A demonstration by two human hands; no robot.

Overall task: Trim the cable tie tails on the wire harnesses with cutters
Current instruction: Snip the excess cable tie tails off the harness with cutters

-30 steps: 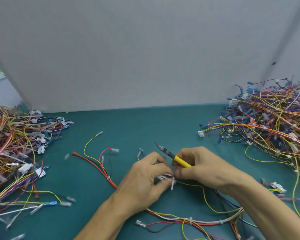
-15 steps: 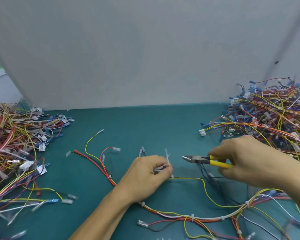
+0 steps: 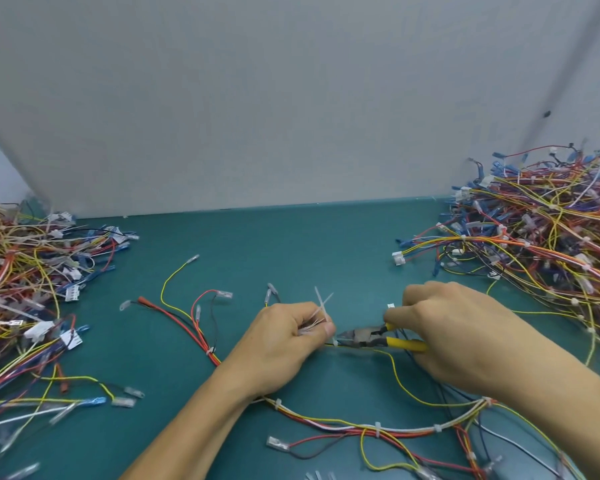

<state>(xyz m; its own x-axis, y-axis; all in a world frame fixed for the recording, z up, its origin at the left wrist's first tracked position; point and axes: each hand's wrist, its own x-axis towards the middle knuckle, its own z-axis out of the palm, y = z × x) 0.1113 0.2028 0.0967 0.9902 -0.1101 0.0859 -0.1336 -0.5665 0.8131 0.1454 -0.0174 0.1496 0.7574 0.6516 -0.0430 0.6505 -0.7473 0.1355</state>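
At the near edge, a few white offcuts (image 3: 317, 475) lie on the green worktop (image 3: 291, 244). Just beyond them a harness (image 3: 378, 427) of red, yellow and white wires, bound at intervals with white ties, curves across between the person's forearms.

Farther in, the left hand (image 3: 284, 344) has its grip clamped on a bunch of thin white tails (image 3: 323, 304), thumb against forefinger, their ends fanning up past the knuckles. The right hand (image 3: 454, 334) has its grip wrapped round the yellow handles of the cutters (image 3: 368, 336). Their tip sits just beside the left thumb, at a small white tie (image 3: 335, 341) on a yellow wire; how the jaws stand cannot be told.

The step in hand looks like a cut close to the tie's head. The tails seem light, springy and slick, liable to flick away when cut, so a pinch near their free ends suits. The wires look limp and soft-skinned, easily nicked, and are best held taut close beside the tie.

A left pile (image 3: 25, 271) and a right pile (image 3: 541, 237) of tangled harnesses flank the far worktop, well apart from the hands, before a grey panel (image 3: 291, 98).
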